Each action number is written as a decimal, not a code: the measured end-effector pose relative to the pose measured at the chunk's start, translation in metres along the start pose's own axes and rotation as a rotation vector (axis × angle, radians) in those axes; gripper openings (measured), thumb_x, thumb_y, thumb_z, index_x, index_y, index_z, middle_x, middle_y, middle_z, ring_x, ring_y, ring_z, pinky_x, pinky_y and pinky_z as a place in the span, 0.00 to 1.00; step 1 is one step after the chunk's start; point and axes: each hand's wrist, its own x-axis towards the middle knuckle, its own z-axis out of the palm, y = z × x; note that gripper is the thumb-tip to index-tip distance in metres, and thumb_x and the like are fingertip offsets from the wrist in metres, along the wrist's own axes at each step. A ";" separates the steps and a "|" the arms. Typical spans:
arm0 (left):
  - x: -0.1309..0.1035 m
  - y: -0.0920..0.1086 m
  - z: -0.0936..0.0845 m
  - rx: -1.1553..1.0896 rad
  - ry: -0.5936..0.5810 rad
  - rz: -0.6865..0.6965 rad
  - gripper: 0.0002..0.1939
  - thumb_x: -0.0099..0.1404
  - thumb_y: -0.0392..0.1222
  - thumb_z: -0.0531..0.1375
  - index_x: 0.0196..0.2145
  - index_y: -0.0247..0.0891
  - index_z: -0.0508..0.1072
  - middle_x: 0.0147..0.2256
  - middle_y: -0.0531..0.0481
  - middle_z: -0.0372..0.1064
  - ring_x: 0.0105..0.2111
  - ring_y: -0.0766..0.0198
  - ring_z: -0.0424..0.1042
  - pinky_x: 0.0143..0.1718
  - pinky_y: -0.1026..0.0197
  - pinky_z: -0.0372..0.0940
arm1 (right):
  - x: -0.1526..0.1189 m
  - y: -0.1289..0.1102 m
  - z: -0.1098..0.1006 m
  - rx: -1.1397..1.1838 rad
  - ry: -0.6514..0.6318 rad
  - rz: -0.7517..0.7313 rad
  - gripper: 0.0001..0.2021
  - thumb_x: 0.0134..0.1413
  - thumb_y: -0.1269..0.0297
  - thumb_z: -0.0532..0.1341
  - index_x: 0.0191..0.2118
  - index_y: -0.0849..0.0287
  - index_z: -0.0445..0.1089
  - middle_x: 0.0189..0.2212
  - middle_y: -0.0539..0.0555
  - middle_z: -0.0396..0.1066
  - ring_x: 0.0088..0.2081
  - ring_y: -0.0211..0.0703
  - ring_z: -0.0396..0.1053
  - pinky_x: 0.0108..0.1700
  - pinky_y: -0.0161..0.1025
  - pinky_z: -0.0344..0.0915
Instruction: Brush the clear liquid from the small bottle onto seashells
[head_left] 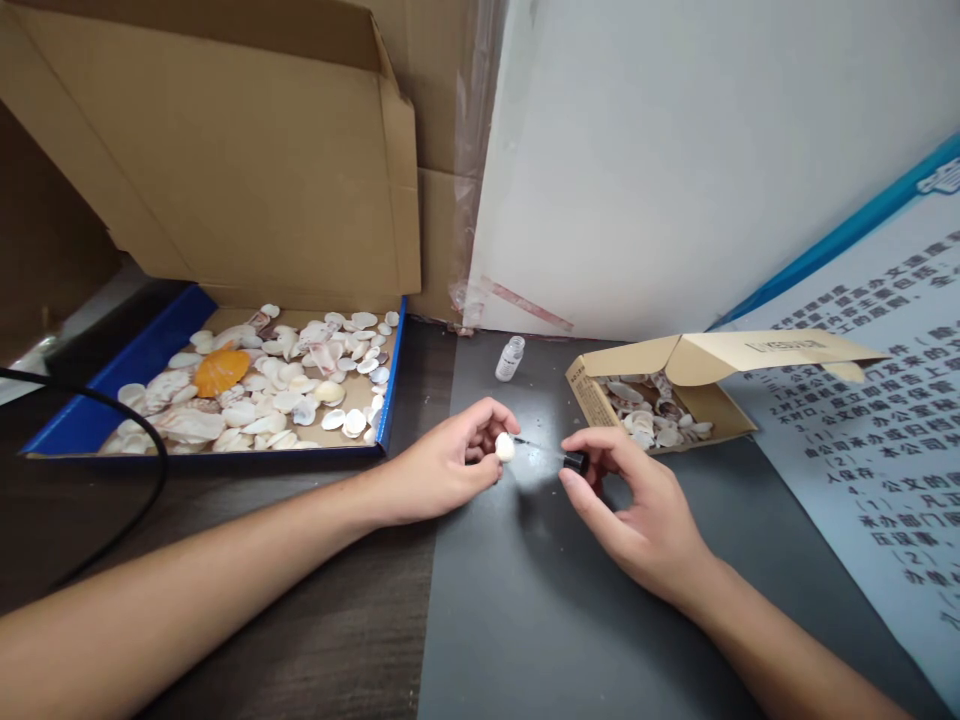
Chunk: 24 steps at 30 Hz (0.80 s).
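Note:
Between thumb and fingers, my left hand point(457, 462) pinches a small white seashell point(505, 447) above the grey mat point(510, 620). My right hand point(630, 500) grips the black cap point(575, 462) of a thin brush applicator point(534, 445). Its stem points left, and the tip is at the shell, apparently touching it. Behind both hands a small clear bottle point(510, 360) stands upright without its cap.
At left, a blue cardboard box point(386, 400) with its lid up holds many shells, including an orange scallop shell point(221, 371). A smaller box point(731, 412) with shells stands at right. A black cable point(161, 470) crosses the left side. A printed sheet point(847, 500) lies far right.

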 end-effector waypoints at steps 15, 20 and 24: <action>0.000 0.001 0.000 -0.027 0.003 -0.035 0.10 0.64 0.36 0.59 0.42 0.39 0.61 0.35 0.54 0.61 0.35 0.67 0.66 0.38 0.61 0.61 | 0.000 0.000 -0.001 0.021 -0.007 -0.035 0.08 0.62 0.69 0.60 0.46 0.54 0.67 0.28 0.48 0.71 0.26 0.37 0.69 0.30 0.33 0.68; -0.001 0.001 0.000 -0.054 0.013 -0.029 0.11 0.64 0.38 0.61 0.39 0.40 0.61 0.34 0.55 0.61 0.34 0.67 0.66 0.38 0.62 0.61 | 0.000 0.000 -0.001 -0.001 0.019 0.014 0.07 0.61 0.69 0.60 0.44 0.54 0.67 0.25 0.46 0.68 0.25 0.38 0.68 0.29 0.33 0.68; 0.000 0.001 0.000 -0.051 0.021 -0.042 0.12 0.63 0.39 0.62 0.39 0.40 0.60 0.33 0.55 0.61 0.34 0.67 0.66 0.37 0.62 0.60 | -0.001 0.000 -0.001 0.031 -0.021 -0.015 0.07 0.62 0.69 0.60 0.45 0.54 0.66 0.28 0.48 0.70 0.26 0.37 0.69 0.30 0.33 0.68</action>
